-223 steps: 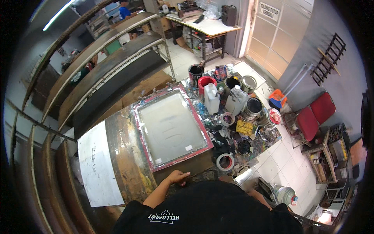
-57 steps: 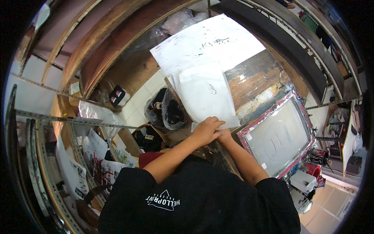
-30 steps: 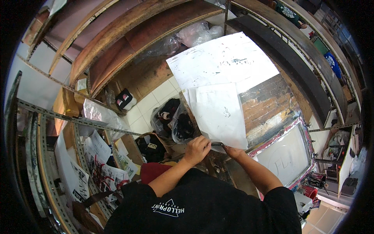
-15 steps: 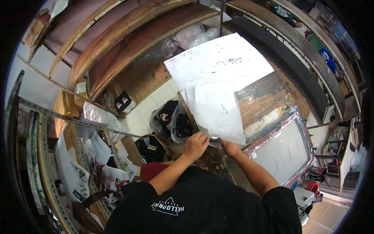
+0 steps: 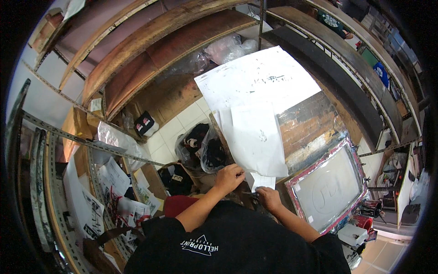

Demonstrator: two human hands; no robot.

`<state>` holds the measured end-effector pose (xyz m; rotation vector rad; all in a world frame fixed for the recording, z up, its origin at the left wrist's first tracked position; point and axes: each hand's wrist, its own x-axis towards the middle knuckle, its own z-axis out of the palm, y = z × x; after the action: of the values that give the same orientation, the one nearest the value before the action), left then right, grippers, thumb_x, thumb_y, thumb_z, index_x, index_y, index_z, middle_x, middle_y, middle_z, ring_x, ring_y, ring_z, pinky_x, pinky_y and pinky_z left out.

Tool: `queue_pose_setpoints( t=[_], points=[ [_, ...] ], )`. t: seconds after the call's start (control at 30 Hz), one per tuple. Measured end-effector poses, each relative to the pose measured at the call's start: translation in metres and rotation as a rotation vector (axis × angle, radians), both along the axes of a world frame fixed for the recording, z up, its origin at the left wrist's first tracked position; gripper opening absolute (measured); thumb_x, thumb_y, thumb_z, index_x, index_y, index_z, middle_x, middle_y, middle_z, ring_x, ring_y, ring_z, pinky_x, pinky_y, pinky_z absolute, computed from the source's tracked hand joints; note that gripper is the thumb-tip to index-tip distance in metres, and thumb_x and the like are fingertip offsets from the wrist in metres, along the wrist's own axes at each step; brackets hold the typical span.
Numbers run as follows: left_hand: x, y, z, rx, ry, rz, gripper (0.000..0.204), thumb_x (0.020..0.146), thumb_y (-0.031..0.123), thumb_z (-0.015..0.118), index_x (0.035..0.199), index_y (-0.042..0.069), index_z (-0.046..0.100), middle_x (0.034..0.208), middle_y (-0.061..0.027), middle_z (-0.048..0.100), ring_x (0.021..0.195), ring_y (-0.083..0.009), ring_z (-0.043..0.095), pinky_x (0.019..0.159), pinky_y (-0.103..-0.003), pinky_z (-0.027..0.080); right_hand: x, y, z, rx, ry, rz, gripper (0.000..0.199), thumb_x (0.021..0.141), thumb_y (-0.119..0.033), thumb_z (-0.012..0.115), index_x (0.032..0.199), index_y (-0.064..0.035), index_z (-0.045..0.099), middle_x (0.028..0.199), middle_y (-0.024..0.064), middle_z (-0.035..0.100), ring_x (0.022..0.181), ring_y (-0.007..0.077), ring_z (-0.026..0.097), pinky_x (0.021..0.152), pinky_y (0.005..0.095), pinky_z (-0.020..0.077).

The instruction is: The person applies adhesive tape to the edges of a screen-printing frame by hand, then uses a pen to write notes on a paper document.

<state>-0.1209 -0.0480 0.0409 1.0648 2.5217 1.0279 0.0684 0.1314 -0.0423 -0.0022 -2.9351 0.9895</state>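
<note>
A smaller white sheet (image 5: 255,141) lies on a worn wooden table (image 5: 315,123), overlapping a larger white sheet (image 5: 260,82) further away. My left hand (image 5: 230,176) has its fingers curled at the smaller sheet's near left corner. A little lower, at the table's near edge, is my right hand (image 5: 269,198), just below a small white slip (image 5: 263,181). Something small and dark shows by its fingers; what it is cannot be told. A printing screen (image 5: 328,187) with a red-stained frame lies to the right of my hands.
Long wooden shelves (image 5: 150,50) run across the top. Dark bags in clear plastic (image 5: 203,148) sit on the tiled floor left of the table. A metal rack with printed papers (image 5: 105,182) stands at the left. Paint pots (image 5: 365,219) are at the lower right.
My right hand has drawn back from the sheet's near edge to the table's edge, and a small white slip now shows there. My left hand stays at the sheet's corner.
</note>
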Motion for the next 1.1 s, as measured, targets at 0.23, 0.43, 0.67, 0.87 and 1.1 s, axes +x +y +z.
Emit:
queue_pose_setpoints(
  t=[0.23,0.43,0.67,0.87,1.1],
  points=[
    [-0.009,-0.007,-0.015,0.004,-0.214,0.036,0.019,0.084,0.021,0.076,0.098,0.009,0.074,0.103,-0.009,0.066,0.098,-0.0308,0.066,0.081,-0.044,0.054,0.014,0.022,0.146,-0.125,-0.095,0.003,0.032,0.069,-0.005,0.082,0.099,-0.0092,0.073,0.092,0.0119,0.074,0.083,0.0335,0.073,0.073,0.0411,0.0583],
    [-0.011,-0.017,-0.048,-0.056,0.102,-0.141,0.062,0.085,0.015,0.075,0.144,0.013,0.053,0.155,-0.0117,0.044,0.143,-0.0377,0.041,0.116,-0.049,0.038,-0.012,0.094,0.253,-0.001,0.111,-0.251,0.024,0.072,0.002,0.077,0.095,-0.0037,0.072,0.087,0.0139,0.074,0.08,0.0307,0.072,0.072,0.0387,0.0564],
    [-0.013,-0.016,-0.07,-0.277,0.191,-0.438,0.073,0.092,0.012,0.065,0.159,0.011,0.034,0.169,-0.0111,0.026,0.154,-0.0385,0.026,0.126,-0.055,0.022,-0.055,0.148,0.288,0.124,0.2,-0.381,0.012,0.08,0.0,0.075,0.092,0.0001,0.072,0.085,0.0158,0.073,0.078,0.0323,0.071,0.071,0.0386,0.053],
    [-0.024,-0.037,-0.083,-0.366,0.192,-0.516,0.065,0.094,0.019,0.066,0.155,0.016,0.044,0.167,-0.0084,0.03,0.155,-0.0357,0.023,0.125,-0.058,0.02,-0.105,0.16,0.296,0.181,0.229,-0.375,0.027,0.067,0.005,0.071,0.091,-0.0058,0.075,0.088,0.0117,0.074,0.078,0.032,0.068,0.071,0.0409,0.0517],
    [-0.027,-0.031,-0.06,-0.176,-0.081,0.037,0.09,0.076,0.03,0.086,0.145,0.0,0.037,0.135,-0.0284,0.049,0.134,-0.0413,0.047,0.108,-0.055,0.04,-0.121,0.127,0.261,0.222,0.487,-0.123,0.035,0.054,0.003,0.077,0.085,-0.0141,0.077,0.084,0.0039,0.07,0.063,0.022,0.062,0.056,0.0353,0.0457]
  ],
)
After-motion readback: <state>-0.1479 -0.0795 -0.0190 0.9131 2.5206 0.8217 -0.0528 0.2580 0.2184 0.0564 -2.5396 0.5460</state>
